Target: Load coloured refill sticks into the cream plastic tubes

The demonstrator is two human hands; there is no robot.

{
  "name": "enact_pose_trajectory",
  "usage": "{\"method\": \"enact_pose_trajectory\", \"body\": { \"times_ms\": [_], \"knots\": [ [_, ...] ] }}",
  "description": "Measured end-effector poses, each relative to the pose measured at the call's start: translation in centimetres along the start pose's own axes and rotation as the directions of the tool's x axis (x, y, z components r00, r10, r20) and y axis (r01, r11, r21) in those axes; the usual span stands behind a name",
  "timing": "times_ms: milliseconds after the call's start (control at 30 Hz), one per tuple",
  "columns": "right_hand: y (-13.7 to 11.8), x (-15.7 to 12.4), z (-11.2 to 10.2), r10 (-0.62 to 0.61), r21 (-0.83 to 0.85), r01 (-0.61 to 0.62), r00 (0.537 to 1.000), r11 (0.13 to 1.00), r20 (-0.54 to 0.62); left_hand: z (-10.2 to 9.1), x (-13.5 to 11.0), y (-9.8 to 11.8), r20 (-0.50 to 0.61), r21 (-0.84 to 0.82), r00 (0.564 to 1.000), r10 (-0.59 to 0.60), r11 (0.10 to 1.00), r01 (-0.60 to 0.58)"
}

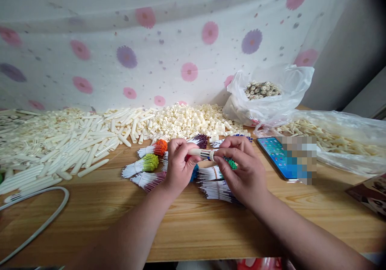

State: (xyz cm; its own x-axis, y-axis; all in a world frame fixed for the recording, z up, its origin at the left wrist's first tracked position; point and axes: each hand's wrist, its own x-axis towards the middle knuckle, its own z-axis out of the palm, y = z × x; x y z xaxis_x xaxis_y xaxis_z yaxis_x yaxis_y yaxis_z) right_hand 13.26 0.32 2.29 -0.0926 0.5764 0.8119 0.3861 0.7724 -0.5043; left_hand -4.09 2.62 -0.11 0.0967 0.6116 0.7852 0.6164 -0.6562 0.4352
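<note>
A cream multicolour pen (202,153) is held level over the table between both hands. My left hand (180,161) pinches its left end between thumb and fingers. At the other end, the thumb and fingers of my right hand (241,163) grip the pen's pale end piece. Coloured strips show in the slots near that end. Below and around the hands lie banded bundles of white pen refills with coloured tips: an orange bundle (153,148), a lime bundle (141,165), a purple bundle (149,180) and several others, partly hidden by the hands.
Loose cream pen barrels (93,137) spread over the left, with a heap of slotted pen parts (187,121) behind. A white plastic bag (241,97) holds assembled pens. A phone (274,157) lies right, before a clear bag (350,139) of pale parts. A white cable (64,205) curves at left.
</note>
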Motion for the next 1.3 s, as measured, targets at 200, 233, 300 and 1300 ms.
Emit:
{"method": "enact_pose_trajectory", "body": {
  "times_ms": [200,233,300,1300],
  "knots": [
    [0.4,-0.2,0.5,0.135,0.089,-0.133,0.991,0.987,-0.020,0.0,0.0,0.2,-0.031,0.070,0.999,0.006,0.998,-0.004],
    [0.5,-0.3,0.5,0.150,0.111,-0.149,0.989,0.983,-0.008,0.0,-0.1,0.2,-0.035,0.084,0.999,0.006,0.996,-0.003],
    [0.6,-0.4,0.6,0.181,0.183,-0.185,0.983,0.965,0.040,-0.1,-0.1,0.1,-0.051,0.107,0.999,0.011,0.994,-0.005],
    [6.0,2.1,-2.5,0.369,-0.541,0.184,0.552,0.820,0.748,1.0,-0.9,0.0,0.707,-0.471,0.704,-0.063,0.701,0.536]
  ]
}}
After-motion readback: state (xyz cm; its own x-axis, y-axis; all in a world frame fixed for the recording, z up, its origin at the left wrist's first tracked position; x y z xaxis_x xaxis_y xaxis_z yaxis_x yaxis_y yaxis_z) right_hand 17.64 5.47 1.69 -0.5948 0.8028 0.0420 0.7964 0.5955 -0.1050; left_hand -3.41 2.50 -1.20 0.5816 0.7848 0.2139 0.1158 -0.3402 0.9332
